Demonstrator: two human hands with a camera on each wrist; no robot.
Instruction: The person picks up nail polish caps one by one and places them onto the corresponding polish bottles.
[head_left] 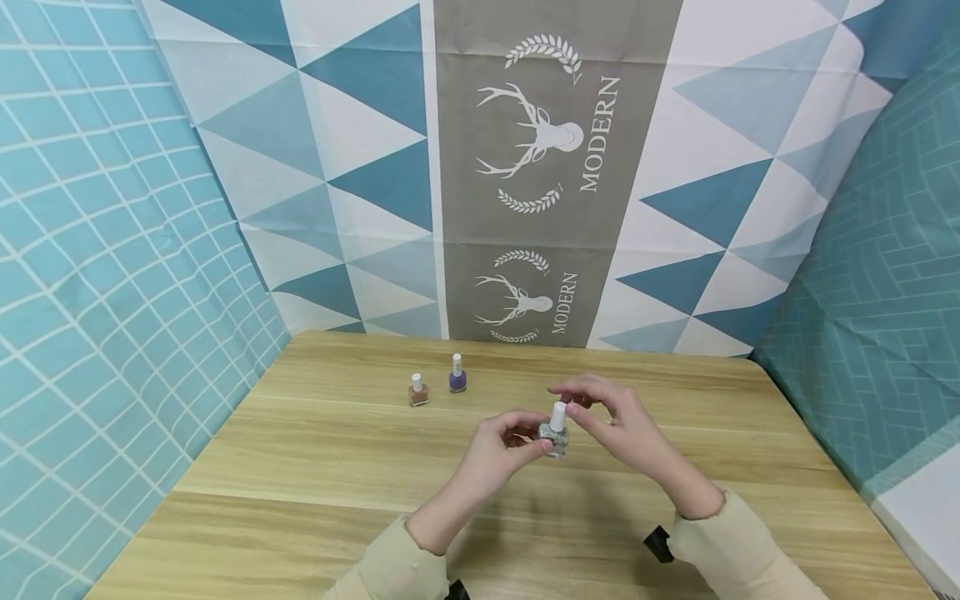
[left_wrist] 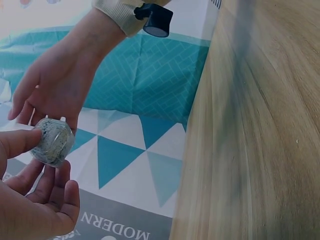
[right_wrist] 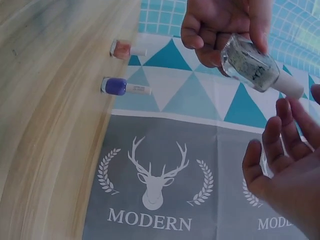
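A nail polish bottle (head_left: 555, 437) of clear glass, with pale speckled contents and a white cap (head_left: 558, 416), is held above the table. My left hand (head_left: 501, 450) pinches its glass body between thumb and fingers. Close by the cap is my right hand (head_left: 618, 425), its thumb and fingers spread on either side; in the right wrist view the fingertips (right_wrist: 283, 106) lie just beside the cap. Whether the thumb touches the cap is hard to tell. In the left wrist view the bottle's base (left_wrist: 53, 141) faces the camera and hides the cap.
On the wooden table (head_left: 300, 450), toward the back, stand a brownish-pink nail polish bottle (head_left: 418, 394) and a purple one (head_left: 457, 381), both white-capped. A patterned cloth (head_left: 375, 192) hangs behind the table, with teal cloths at both sides.
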